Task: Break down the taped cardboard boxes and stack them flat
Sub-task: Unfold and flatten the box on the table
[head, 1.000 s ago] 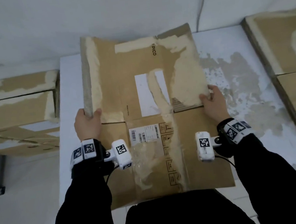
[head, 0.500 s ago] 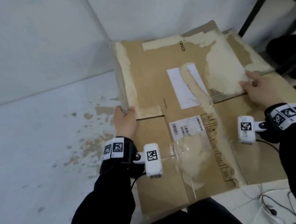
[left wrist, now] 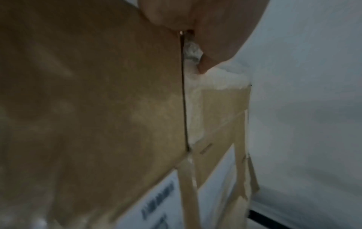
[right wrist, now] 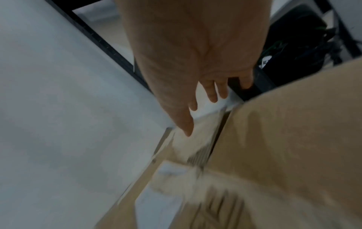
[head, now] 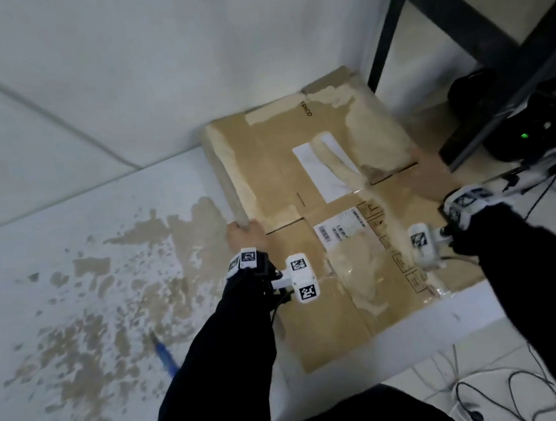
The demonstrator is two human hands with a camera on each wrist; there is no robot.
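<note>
- The box [head: 335, 211] is flattened brown cardboard, lying on the table [head: 69, 266] at its far right corner, with its near end hanging past the table's near edge and its right side past the right edge.
- Its face is scarred with pale torn patches where tape pulled the paper off; a strip of clear tape [head: 361, 270] runs down the middle of the near half.
- A slit across the middle separates the far flaps from the near panel, plain in the left wrist view [left wrist: 184, 100].
- Writing: "PICO" is printed near the far edge, perhaps the end of a longer word. A white shipping label [head: 340, 229] with a barcode sits at mid-box; its text is too small to read. A column of handling symbols runs beside it. A blank white sticker [head: 317, 168] lies on the far half.
- The left hand [head: 245, 236] grips the box's left edge at the slit, fingers curled round the cardboard.
- The right hand [right wrist: 194, 62] lies at the box's right edge with fingers straight and spread, thumb tip touching the torn flap; in the head view it is mostly hidden behind the wrist.
- The table top is white with brown worn patches; a blue pen [head: 163, 356] lies near its near edge.
- A black shelf frame [head: 477, 28] and dark gear with a green light [head: 523, 135] stand to the right.
</note>
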